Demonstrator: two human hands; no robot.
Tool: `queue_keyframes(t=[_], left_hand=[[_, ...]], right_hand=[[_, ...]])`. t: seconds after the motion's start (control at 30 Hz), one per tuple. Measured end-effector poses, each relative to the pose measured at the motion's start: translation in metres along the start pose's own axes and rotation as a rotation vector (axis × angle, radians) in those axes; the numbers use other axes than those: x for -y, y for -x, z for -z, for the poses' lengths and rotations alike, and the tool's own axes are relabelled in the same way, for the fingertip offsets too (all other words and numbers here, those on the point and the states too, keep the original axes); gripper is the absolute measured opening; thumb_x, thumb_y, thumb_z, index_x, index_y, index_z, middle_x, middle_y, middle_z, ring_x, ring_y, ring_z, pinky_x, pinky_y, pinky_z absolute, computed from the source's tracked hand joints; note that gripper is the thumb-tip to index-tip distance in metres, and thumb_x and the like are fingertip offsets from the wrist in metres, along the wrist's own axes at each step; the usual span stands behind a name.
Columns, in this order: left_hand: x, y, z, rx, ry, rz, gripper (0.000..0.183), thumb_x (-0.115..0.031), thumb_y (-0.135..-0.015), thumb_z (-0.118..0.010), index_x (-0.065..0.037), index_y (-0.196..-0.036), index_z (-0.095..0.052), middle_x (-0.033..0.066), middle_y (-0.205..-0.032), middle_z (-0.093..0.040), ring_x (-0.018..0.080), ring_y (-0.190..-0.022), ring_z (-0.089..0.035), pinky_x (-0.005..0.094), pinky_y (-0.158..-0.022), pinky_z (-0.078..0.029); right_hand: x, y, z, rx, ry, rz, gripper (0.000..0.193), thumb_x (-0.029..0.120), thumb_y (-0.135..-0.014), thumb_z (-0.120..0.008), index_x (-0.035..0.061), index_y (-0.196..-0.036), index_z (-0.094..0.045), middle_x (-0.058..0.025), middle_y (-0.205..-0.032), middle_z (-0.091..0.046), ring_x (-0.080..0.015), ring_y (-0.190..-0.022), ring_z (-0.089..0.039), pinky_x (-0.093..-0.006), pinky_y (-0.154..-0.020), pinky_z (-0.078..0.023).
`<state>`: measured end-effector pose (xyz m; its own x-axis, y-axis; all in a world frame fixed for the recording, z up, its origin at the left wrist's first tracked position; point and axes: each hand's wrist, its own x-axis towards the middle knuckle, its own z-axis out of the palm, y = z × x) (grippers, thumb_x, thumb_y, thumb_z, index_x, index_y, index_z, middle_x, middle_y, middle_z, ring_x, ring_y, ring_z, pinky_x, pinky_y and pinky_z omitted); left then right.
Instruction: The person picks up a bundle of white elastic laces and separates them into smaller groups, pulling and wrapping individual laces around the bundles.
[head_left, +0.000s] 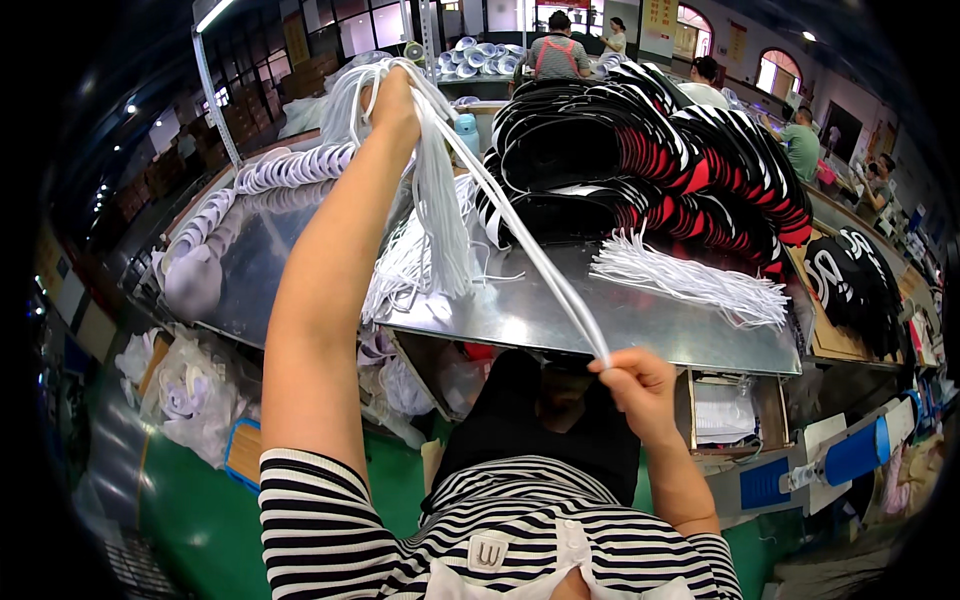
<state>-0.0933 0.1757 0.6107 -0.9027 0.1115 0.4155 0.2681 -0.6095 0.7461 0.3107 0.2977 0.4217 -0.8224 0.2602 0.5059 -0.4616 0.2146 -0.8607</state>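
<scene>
My left hand is raised over the far side of the metal table, closed round a bundle of white shoelaces that loops over it and hangs down. A few strands from that bundle run taut toward me, down to my right hand. Thumb and fingers there pinch their ends, just off the table's near edge. Loose white laces lie in a heap under the hanging bundle. Another bunch of laces rests on the table to the right, in front of stacked black, red and white shoe uppers.
A curved row of white shoe-shaped pieces lines the table's left edge. Below the tabletop is an open drawer with white contents. Plastic bags stand at lower left. Black pieces lie at the right. Several people work farther back.
</scene>
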Motion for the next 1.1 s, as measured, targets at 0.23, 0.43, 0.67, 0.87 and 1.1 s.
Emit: queue_keyframes(t=[0.23,0.43,0.67,0.87,1.1], left_hand=[[-0.029,0.095,-0.081,0.270,0.182,0.065,0.008,-0.016,-0.087,-0.055,-0.009,-0.086,-0.058,0.0038,-0.074,-0.058,0.0158,-0.068,-0.057,0.0307,-0.063,-0.048],[-0.064,0.143,-0.113,0.586,0.359,0.126,0.020,-0.023,-0.092,-0.049,-0.007,-0.091,-0.061,0.0054,-0.078,-0.063,0.0182,-0.070,-0.063,0.0318,-0.064,-0.053],[-0.086,0.153,-0.095,0.723,0.368,0.243,0.017,-0.023,-0.091,-0.053,-0.009,-0.084,-0.058,0.0048,-0.068,-0.058,0.0173,-0.059,-0.059,0.0292,-0.053,-0.051],[-0.072,0.178,-0.074,0.887,0.279,0.301,0.016,-0.027,-0.088,-0.062,-0.012,-0.083,-0.056,-0.0038,-0.067,-0.047,0.0085,-0.057,-0.046,0.0262,-0.062,-0.051],[-0.017,0.151,-0.016,0.496,0.183,0.545,0.020,-0.028,-0.092,-0.055,-0.010,-0.084,-0.058,0.0023,-0.062,-0.052,0.0141,-0.053,-0.055,0.0273,-0.048,-0.047]], right_hand=[[-0.040,-0.052,-0.028,0.125,0.746,0.447,0.037,0.015,-0.080,-0.068,0.0097,-0.116,-0.061,-0.0101,-0.113,-0.059,-0.0314,-0.108,-0.054,-0.0410,-0.086,-0.043],[-0.110,-0.075,-0.070,0.369,1.152,0.180,0.053,0.035,-0.075,-0.071,0.0154,-0.122,-0.057,-0.0121,-0.119,-0.055,-0.0340,-0.108,-0.050,-0.0470,-0.085,-0.040],[-0.194,-0.042,-0.027,0.059,0.322,-0.005,0.052,0.034,-0.081,-0.066,0.0083,-0.125,-0.052,-0.0171,-0.120,-0.055,-0.0347,-0.109,-0.055,-0.0461,-0.094,-0.043],[-0.106,-0.081,0.006,0.141,-1.425,-0.211,0.037,0.034,-0.098,-0.041,0.0061,-0.120,-0.052,-0.0149,-0.124,-0.055,-0.0250,-0.116,-0.053,-0.0443,-0.104,-0.039],[-0.155,0.010,-0.051,0.938,-0.056,-0.453,0.042,0.034,-0.092,-0.056,-0.0011,-0.114,-0.058,-0.0105,-0.099,-0.063,-0.0175,-0.095,-0.057,-0.0352,-0.089,-0.045]])
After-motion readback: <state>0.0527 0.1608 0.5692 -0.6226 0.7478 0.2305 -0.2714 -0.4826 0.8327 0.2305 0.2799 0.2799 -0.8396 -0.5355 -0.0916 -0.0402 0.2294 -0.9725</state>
